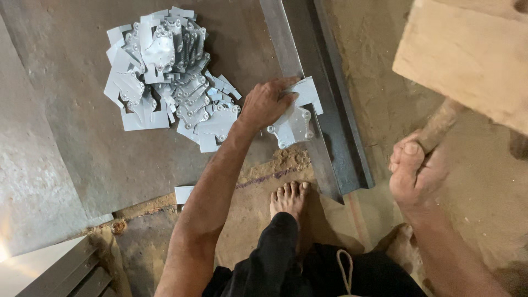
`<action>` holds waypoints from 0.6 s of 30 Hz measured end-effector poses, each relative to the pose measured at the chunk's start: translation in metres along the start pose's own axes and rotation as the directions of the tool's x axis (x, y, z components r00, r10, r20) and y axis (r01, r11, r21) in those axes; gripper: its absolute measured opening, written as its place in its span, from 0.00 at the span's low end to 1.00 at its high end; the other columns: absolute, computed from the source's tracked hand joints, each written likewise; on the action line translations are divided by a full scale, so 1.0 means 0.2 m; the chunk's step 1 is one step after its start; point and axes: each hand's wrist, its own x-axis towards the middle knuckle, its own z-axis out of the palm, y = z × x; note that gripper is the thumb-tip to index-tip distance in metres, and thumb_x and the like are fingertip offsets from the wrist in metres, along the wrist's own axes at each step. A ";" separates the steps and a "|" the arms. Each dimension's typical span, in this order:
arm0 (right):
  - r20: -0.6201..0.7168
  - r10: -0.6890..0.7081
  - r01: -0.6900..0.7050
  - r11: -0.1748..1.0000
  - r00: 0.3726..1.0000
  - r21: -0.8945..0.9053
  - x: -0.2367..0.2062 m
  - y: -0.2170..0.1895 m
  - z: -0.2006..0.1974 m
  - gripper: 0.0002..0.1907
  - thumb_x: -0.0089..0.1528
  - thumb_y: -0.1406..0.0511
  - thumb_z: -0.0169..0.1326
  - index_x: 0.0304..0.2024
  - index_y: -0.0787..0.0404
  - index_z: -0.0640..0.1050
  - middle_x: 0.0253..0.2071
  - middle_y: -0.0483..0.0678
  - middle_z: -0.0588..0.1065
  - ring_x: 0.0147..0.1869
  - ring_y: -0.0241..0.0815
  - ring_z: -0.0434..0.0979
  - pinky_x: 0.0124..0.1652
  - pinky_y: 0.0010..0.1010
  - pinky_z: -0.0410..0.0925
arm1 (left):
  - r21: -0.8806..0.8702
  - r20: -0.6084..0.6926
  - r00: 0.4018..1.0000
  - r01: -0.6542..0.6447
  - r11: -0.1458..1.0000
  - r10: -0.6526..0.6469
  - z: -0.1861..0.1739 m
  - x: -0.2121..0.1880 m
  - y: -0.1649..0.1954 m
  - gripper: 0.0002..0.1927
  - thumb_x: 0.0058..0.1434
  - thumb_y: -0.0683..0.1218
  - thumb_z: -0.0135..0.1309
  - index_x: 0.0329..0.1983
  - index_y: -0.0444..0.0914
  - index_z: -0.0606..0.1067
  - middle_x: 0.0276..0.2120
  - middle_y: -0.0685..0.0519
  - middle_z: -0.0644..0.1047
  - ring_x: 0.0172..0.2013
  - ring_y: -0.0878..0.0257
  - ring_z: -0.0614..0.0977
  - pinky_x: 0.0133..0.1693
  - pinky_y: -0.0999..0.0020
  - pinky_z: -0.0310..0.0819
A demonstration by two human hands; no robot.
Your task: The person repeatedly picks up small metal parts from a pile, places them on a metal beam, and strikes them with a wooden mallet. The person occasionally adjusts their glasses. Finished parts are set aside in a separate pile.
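A loose heap of pale grey stamped sheet-metal plates (165, 71) lies on the dark metal floor sheet (71, 110), well left of the long dark steel angle bar. One stray grey plate (183, 193) sits at the sheet's near edge. A bare foot (289, 199) rests on sandy dirt ground (379, 77), its toes just short of the bar's near end, above black trousers (286, 264).

The stamped plate (294, 124) under my left hand (267, 103) was pale grey-blue, like the heap of plates (165, 71) beside it. The steel bar (316, 104) was dark grey. The mallet (467, 60) in my right hand (412, 165) was pale tan wood. The floor (71, 137) was dull brown-grey, and my trousers (286, 269) were black.
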 end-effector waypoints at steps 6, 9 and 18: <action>0.189 0.092 0.080 0.671 0.978 -0.738 0.08 0.11 0.10 0.21 0.76 0.54 0.45 0.35 0.62 0.71 0.18 0.43 0.63 0.23 0.37 0.65 0.28 0.32 0.61 | -0.055 0.011 1.000 0.005 0.998 -0.004 0.03 0.01 -0.04 0.21 0.63 0.51 0.60 0.58 0.42 0.78 0.46 0.44 0.83 0.43 0.48 0.86 0.48 0.56 0.78; -0.141 0.406 -0.396 0.914 0.903 0.091 0.09 0.13 0.11 0.18 0.75 0.53 0.41 0.35 0.55 0.66 0.22 0.37 0.64 0.21 0.30 0.61 0.20 0.29 0.59 | -0.124 -0.024 0.996 -0.083 0.989 0.081 0.04 0.01 -0.07 0.20 0.64 0.51 0.61 0.57 0.40 0.79 0.46 0.42 0.83 0.44 0.47 0.86 0.47 0.57 0.79; -0.023 0.782 -0.689 0.563 0.623 0.457 0.11 0.22 0.17 0.22 0.73 0.48 0.40 0.28 0.51 0.65 0.17 0.36 0.59 0.17 0.29 0.56 0.17 0.25 0.54 | -0.178 0.022 1.000 -0.002 0.984 0.006 0.04 0.01 -0.06 0.20 0.63 0.50 0.61 0.57 0.39 0.78 0.39 0.42 0.83 0.36 0.50 0.86 0.41 0.60 0.78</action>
